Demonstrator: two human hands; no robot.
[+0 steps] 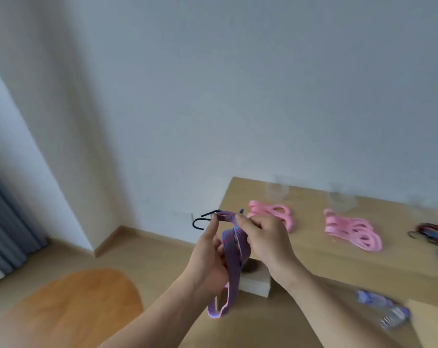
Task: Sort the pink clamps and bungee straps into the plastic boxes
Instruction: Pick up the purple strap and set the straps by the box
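Fingers: in the head view, the left hand's (210, 249) fingertips (212, 226) pinch the end of a bungee strap (234, 249) just behind its black hooks (204, 219). The right hand's (263, 237) curled fingers (245, 223) grip the band right beside them, so both hands are closed on the strap.
Strap position: it is held up in the air, left of and nearer than the table (313, 259), not over any box.
Strap look: a flat woven band with fine blue and red stripes that read as purple. It is folded into hanging loops, and the lowest loop dangles below the left wrist. It seems limp and likely to swing.
Sorted so far: I can see nothing inside the plastic boxes (278, 190). They are clear, blurred and stand at the far edge of the table, so their contents are uncertain.
Left to do: two heaps of pink clamps (353, 231) lie loose on the tabletop in front of the boxes. More bungee straps (431, 232) lie at the far right edge. The sorting appears to be at an early stage.
Step in hand: probably bundling this strap before it is placed.
Also present: a plastic bottle (386, 310) lies near right, and an orange rug (70, 305) lies near left.
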